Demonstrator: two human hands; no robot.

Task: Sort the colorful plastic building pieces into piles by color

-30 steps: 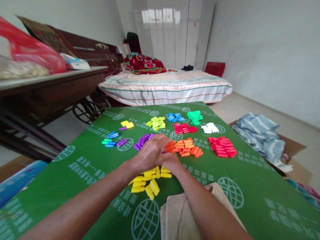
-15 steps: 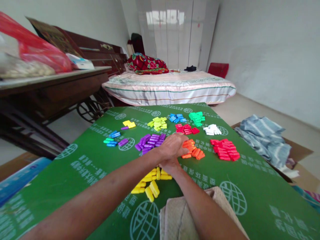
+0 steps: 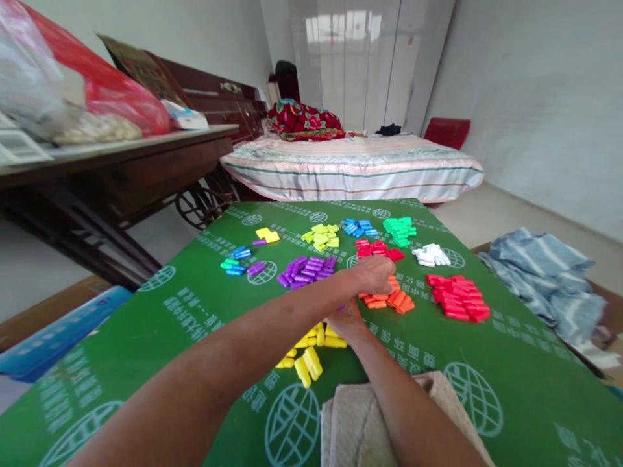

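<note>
Small plastic pieces lie sorted by colour on a green board (image 3: 170, 318). My left hand (image 3: 374, 275) reaches across to the orange pile (image 3: 392, 299), fingers curled down over its far edge; what they hold is hidden. My right hand (image 3: 344, 320) rests beneath my left forearm by the yellow pile (image 3: 311, 350), mostly covered, its fingers out of sight. A purple pile (image 3: 306, 270) lies just left of my left hand. Red pieces (image 3: 458, 297) lie to the right, and a smaller red pile (image 3: 377, 248) sits just beyond my left hand.
Farther back are white (image 3: 431, 255), green (image 3: 400, 227), blue (image 3: 359, 227) and lime (image 3: 322, 236) piles, with small mixed groups (image 3: 239, 264) at left. A beige towel (image 3: 355, 421) lies near me. A dark wooden table (image 3: 121, 168) stands left, a bed (image 3: 355, 165) behind, blue cloth (image 3: 549, 272) right.
My left hand has moved from the purple pile rightward and farther away onto the orange pile. The camera has swung left, shifting everything rightward. My right hand stayed by the yellow pieces.
</note>
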